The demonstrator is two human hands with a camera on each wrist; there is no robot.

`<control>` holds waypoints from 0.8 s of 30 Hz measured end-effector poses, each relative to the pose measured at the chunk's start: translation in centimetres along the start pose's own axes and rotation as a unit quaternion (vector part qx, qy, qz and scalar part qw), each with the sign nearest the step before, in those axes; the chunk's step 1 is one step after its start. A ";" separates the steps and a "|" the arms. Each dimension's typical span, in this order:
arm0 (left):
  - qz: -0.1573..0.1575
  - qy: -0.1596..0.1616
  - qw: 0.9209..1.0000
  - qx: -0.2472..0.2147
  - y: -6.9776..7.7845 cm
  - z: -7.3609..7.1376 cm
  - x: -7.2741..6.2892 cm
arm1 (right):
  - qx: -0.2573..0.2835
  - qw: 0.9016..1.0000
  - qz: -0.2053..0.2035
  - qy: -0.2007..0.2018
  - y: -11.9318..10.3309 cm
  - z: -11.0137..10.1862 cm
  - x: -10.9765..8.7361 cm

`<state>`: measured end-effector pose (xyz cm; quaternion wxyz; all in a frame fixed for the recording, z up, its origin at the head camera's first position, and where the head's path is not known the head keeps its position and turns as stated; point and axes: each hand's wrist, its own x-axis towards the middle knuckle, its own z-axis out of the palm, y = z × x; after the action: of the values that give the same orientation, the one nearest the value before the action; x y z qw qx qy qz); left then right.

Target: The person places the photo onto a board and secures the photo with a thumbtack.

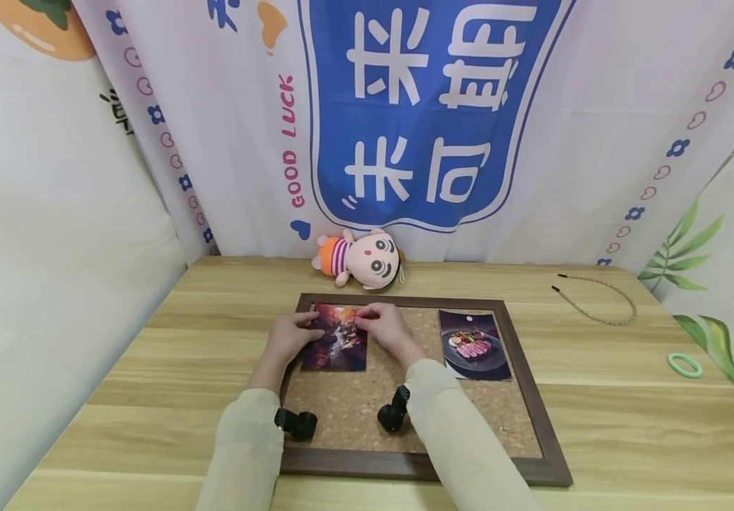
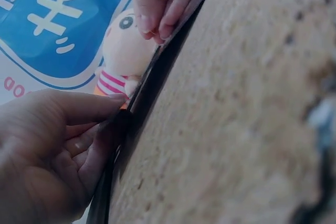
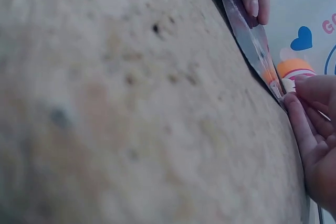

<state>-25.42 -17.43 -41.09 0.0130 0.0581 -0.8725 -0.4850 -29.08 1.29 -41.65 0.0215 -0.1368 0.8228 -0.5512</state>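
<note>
Left hand (image 1: 289, 336): grip apart, presses dark photo (image 1: 341, 348)
Right hand (image 1: 386, 328): grip clamped on small red thing (image 1: 358, 314)
Corkboard (image 1: 348, 408): lower centre

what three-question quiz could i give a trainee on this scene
1. True or false: the food photo lies on the corkboard, to the right of the orange-lit photo in the head view.
2. Which photo's upper corner is the right grip at: a) the food photo, b) the orange-lit photo?
3. Fill the gap: just beyond the corkboard's far edge lies a ___.

Key: 1. True. 2. b. 3. Plush doll.
</note>
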 end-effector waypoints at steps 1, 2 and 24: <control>0.010 0.000 1.000 0.009 0.0 0.0 -0.1 | -0.002 1.000 0.001 0.002 0.0 0.0 0.0; 0.022 0.001 1.000 0.019 0.0 0.0 -0.1 | -0.001 1.000 0.003 0.003 0.1 0.1 0.0; 0.143 -0.045 0.959 0.242 -0.5 -0.3 -0.5 | 0.019 1.000 -0.009 0.008 0.4 0.1 -0.1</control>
<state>-24.88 -17.90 -41.31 0.0284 -0.0878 -0.9627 -0.2544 -29.05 1.32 -42.07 0.0126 -0.1390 0.8110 -0.5682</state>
